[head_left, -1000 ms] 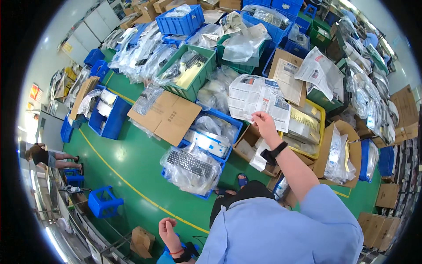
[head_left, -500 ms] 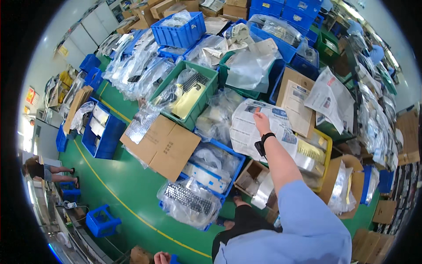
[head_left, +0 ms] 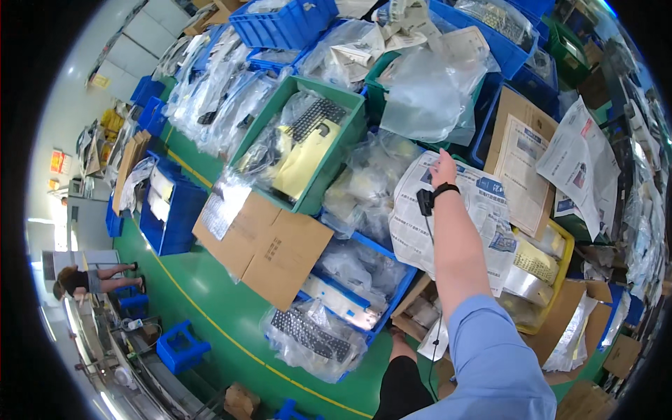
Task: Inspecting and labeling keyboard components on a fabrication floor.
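My right hand [head_left: 442, 170] reaches out over the upper edge of a printed newspaper sheet [head_left: 414, 234]. Its fingers are loosely bent and slightly apart, with nothing visible in them; whether they touch the paper I cannot make out. Around the wrist is a black strap with a small dark device, from which a thin cable runs down. Just beyond the fingertips, cloudy plastic sheeting [head_left: 423, 98] hangs over a green crate. Left of the newspaper lie clear plastic bags [head_left: 367, 178] with pale contents. My left hand is out of view.
A green crate [head_left: 241, 133] holds bagged keyboards and yellow sheets. Flattened cardboard [head_left: 269, 245] leans below it, beside a blue bin [head_left: 399, 280]. A yellow bin [head_left: 563, 269] stands right of my arm. A blue stool [head_left: 180, 346] is on the green floor; another person stands far left.
My right hand has moved farther out, from over the newspaper to its upper edge. The view has shifted, and my left hand has left the lower edge of the picture.
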`<action>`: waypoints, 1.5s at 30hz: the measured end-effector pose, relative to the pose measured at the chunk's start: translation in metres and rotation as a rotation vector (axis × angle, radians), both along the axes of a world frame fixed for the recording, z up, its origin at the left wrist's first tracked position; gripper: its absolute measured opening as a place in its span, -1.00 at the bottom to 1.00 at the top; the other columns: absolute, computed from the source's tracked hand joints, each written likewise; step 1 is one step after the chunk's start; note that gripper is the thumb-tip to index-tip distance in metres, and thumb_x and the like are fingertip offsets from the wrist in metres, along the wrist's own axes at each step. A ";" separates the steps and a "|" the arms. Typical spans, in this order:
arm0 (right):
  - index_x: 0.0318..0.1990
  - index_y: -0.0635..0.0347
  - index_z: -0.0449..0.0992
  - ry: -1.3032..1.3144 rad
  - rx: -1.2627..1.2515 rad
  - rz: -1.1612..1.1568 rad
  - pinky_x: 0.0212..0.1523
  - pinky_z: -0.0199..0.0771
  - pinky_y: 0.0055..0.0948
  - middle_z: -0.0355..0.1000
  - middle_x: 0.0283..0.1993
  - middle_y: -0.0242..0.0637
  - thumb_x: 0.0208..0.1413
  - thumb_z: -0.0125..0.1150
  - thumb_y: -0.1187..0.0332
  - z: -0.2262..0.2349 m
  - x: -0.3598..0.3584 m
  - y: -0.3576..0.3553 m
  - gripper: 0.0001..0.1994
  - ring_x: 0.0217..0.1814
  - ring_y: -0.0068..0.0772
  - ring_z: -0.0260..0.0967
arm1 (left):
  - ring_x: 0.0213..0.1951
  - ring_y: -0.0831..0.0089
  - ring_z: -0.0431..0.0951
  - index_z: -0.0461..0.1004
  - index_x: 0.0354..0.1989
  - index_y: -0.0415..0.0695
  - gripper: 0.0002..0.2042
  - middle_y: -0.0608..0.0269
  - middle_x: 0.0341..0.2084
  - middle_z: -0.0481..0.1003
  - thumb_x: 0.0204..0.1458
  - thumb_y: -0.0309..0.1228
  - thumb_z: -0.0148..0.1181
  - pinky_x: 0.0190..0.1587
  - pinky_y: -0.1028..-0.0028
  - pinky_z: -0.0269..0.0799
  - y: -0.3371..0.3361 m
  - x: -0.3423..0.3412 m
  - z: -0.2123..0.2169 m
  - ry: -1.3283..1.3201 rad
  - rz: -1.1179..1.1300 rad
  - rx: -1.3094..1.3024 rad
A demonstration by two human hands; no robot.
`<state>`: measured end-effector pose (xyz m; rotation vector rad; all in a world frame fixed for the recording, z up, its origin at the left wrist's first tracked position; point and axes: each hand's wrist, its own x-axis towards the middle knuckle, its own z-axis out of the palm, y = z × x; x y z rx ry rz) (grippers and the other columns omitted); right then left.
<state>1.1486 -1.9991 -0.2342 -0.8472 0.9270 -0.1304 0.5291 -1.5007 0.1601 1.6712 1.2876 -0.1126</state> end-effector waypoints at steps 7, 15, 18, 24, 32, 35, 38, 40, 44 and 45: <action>0.45 0.00 0.09 -0.052 0.186 -0.100 0.46 -0.23 -0.11 -0.07 0.55 -0.24 0.17 0.20 0.00 -0.020 0.070 0.010 -0.25 0.57 -0.24 -0.14 | -0.17 0.44 0.50 0.49 -0.13 -0.23 -0.86 0.22 -0.21 0.54 0.29 -0.45 0.02 -0.04 0.45 0.40 -0.025 0.075 0.011 -0.214 -0.031 0.263; -0.45 0.08 0.41 -0.131 0.058 -0.188 -0.43 0.30 -0.58 0.39 -0.44 -0.39 0.10 0.17 0.30 -0.054 0.078 0.014 -0.86 -0.38 -0.51 0.36 | -0.16 0.45 0.51 0.50 -0.15 -0.24 -0.84 0.22 -0.23 0.55 0.30 -0.42 0.03 -0.02 0.46 0.41 -0.014 0.086 -0.006 -0.108 -0.196 0.292; -0.42 0.10 0.39 -0.192 0.123 -0.051 -0.50 0.39 -0.56 0.34 -0.51 -0.37 0.13 0.18 0.34 -0.060 0.038 0.027 -0.87 -0.47 -0.49 0.34 | -0.15 0.46 0.50 0.50 -0.13 -0.23 -0.83 0.23 -0.22 0.55 0.31 -0.41 0.04 -0.02 0.46 0.41 0.002 0.074 -0.016 -0.156 -0.179 0.213; -0.43 0.02 0.38 0.007 0.284 -0.162 -0.53 0.31 -0.56 0.32 -0.53 -0.47 0.17 0.17 0.30 -0.059 -0.032 0.053 -0.84 -0.51 -0.53 0.32 | -0.15 0.48 0.49 0.51 -0.12 -0.22 -0.82 0.26 -0.20 0.55 0.31 -0.38 0.04 -0.02 0.47 0.40 -0.017 0.085 0.002 -0.257 -0.182 0.133; -0.31 0.09 0.44 0.125 0.324 -0.057 -0.44 0.40 -0.55 0.41 -0.38 -0.40 0.16 0.20 0.31 -0.046 -0.090 0.056 -0.90 -0.37 -0.46 0.39 | -0.15 0.48 0.48 0.51 -0.11 -0.21 -0.82 0.28 -0.20 0.54 0.31 -0.39 0.04 -0.03 0.46 0.39 -0.018 0.068 0.014 -0.239 -0.097 0.138; -0.30 0.09 0.44 0.127 0.300 -0.042 -0.44 0.41 -0.56 0.42 -0.36 -0.40 0.17 0.20 0.30 -0.042 -0.096 0.050 -0.89 -0.36 -0.45 0.39 | -0.15 0.48 0.49 0.51 -0.10 -0.21 -0.82 0.29 -0.20 0.54 0.31 -0.39 0.04 -0.03 0.46 0.39 -0.017 0.060 0.022 -0.244 -0.151 0.135; -0.29 0.11 0.45 0.107 0.270 -0.013 -0.44 0.41 -0.57 0.43 -0.38 -0.37 0.16 0.21 0.31 -0.036 -0.100 0.045 -0.89 -0.38 -0.46 0.40 | -0.14 0.48 0.49 0.51 -0.11 -0.21 -0.82 0.29 -0.19 0.54 0.31 -0.40 0.02 -0.03 0.46 0.40 -0.014 0.053 0.025 -0.248 -0.146 0.135; -0.32 0.09 0.45 0.104 0.257 0.016 -0.41 0.39 -0.56 0.40 -0.41 -0.41 0.17 0.22 0.30 -0.029 -0.104 0.044 -0.88 -0.37 -0.47 0.38 | -0.14 0.48 0.49 0.51 -0.10 -0.20 -0.82 0.27 -0.20 0.55 0.31 -0.39 0.03 -0.04 0.46 0.40 -0.017 0.048 0.026 -0.264 -0.122 0.129; -0.38 0.10 0.44 0.057 0.222 0.001 -0.41 0.36 -0.56 0.38 -0.47 -0.43 0.17 0.21 0.33 -0.004 -0.107 0.036 -0.87 -0.41 -0.50 0.36 | -0.12 0.44 0.49 0.50 -0.08 -0.21 -0.81 0.24 -0.18 0.54 0.29 -0.37 0.07 -0.02 0.43 0.40 -0.016 0.049 0.029 -0.282 -0.100 0.100; -0.40 0.10 0.44 0.037 0.208 -0.005 -0.41 0.34 -0.56 0.37 -0.48 -0.43 0.17 0.21 0.34 0.008 -0.108 0.035 -0.87 -0.42 -0.50 0.35 | -0.12 0.43 0.49 0.50 -0.07 -0.21 -0.81 0.23 -0.17 0.54 0.29 -0.36 0.09 -0.01 0.42 0.40 -0.016 0.049 0.032 -0.283 -0.091 0.091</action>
